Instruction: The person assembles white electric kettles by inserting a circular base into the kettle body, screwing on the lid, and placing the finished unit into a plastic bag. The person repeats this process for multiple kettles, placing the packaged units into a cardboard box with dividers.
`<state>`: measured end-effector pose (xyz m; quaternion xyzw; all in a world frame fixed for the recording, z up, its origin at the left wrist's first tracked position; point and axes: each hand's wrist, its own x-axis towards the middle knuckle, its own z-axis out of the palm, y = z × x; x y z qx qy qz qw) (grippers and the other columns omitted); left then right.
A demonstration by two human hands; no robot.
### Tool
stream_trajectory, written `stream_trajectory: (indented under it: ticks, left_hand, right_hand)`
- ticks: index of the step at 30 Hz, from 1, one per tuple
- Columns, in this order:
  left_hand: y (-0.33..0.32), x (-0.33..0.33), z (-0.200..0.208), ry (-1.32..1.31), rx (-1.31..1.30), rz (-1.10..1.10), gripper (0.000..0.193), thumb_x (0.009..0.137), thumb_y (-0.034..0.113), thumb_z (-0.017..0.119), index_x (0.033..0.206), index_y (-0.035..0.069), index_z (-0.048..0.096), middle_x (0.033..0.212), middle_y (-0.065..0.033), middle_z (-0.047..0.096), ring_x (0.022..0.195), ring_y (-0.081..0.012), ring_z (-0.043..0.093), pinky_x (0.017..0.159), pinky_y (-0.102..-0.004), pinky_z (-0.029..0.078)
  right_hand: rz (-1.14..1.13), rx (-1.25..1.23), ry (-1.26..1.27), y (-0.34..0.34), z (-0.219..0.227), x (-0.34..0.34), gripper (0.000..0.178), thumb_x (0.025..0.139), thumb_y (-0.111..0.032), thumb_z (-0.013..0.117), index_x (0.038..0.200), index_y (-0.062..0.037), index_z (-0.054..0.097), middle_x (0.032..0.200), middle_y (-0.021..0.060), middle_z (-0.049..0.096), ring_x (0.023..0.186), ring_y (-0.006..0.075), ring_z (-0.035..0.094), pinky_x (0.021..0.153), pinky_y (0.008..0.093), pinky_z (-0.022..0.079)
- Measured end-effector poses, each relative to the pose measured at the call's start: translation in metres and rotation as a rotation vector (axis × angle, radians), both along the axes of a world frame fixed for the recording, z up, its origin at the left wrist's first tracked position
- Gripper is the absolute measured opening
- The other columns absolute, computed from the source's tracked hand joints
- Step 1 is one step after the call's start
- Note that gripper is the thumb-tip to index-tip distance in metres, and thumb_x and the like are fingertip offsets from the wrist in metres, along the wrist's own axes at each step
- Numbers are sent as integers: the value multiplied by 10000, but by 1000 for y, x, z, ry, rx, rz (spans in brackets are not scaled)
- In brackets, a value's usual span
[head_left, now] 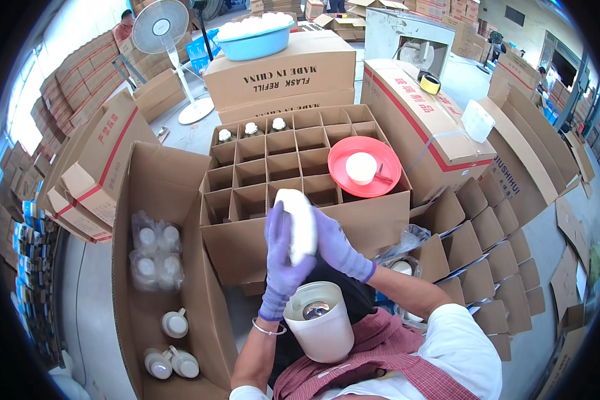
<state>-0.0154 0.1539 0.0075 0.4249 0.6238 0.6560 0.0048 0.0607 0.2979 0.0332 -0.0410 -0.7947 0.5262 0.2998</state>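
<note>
Both my hands wear lilac gloves and hold up a thick white rounded plastic piece (300, 228), seen nearly edge-on. My left hand (283, 250) is closed round its left and lower side. On its right side presses my right hand (339, 247), whose fingertips are partly hidden behind the piece. Just below, a cream flask body (321, 339) stands upright on my lap. A shiny silvery surface shows inside its round top opening.
Ahead stands a divided carton (237, 175) with several flask tops at its back left. A red basin (340, 183) rests on its right corner. An open carton (210, 320) with white jugs and bagged white parts lies left; cardboard dividers (483, 280) spread right.
</note>
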Motion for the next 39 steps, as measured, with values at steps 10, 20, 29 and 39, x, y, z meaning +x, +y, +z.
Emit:
stream_trajectory:
  ticks: [10, 20, 29, 39]
  left_hand:
    - [-80, 19, 2, 48, -421, -470, 534, 718, 210, 815, 1213, 52, 691, 1315, -130, 633, 1266, -372, 550, 1087, -437, 432]
    - [-97, 23, 2, -35, -452, -687, 555, 766, 207, 741, 1288, 46, 644, 1365, -128, 603, 1346, -330, 478, 1140, -413, 360]
    - [-97, 47, 0, 234, -554, -511, 523, 863, 328, 632, 1300, 41, 612, 1318, -168, 603, 1244, -353, 538, 1159, -486, 247]
    - [-95, 105, -49, -362, -235, -116, 516, 994, 108, 464, 1479, -49, 382, 1494, -177, 444, 1406, -278, 398, 1179, -356, 280]
  right_hand:
    - [101, -417, -661, 40, -33, 79, 357, 1026, -217, 513, 1321, -28, 585, 1171, 113, 650, 999, 123, 640, 848, 269, 540]
    - [362, 116, -249, -37, -41, 84, 344, 1006, -206, 536, 1262, 16, 599, 1281, 198, 591, 1236, 336, 545, 1077, 395, 424]
    - [647, 64, -297, -23, -67, 76, 403, 1005, -213, 487, 1336, 8, 552, 1371, 190, 554, 1294, 328, 513, 1138, 414, 359]
    - [410, 460, -319, 6, 2, 152, 687, 898, -398, 665, 1462, -57, 469, 1298, 214, 560, 1190, 376, 534, 1039, 439, 425]
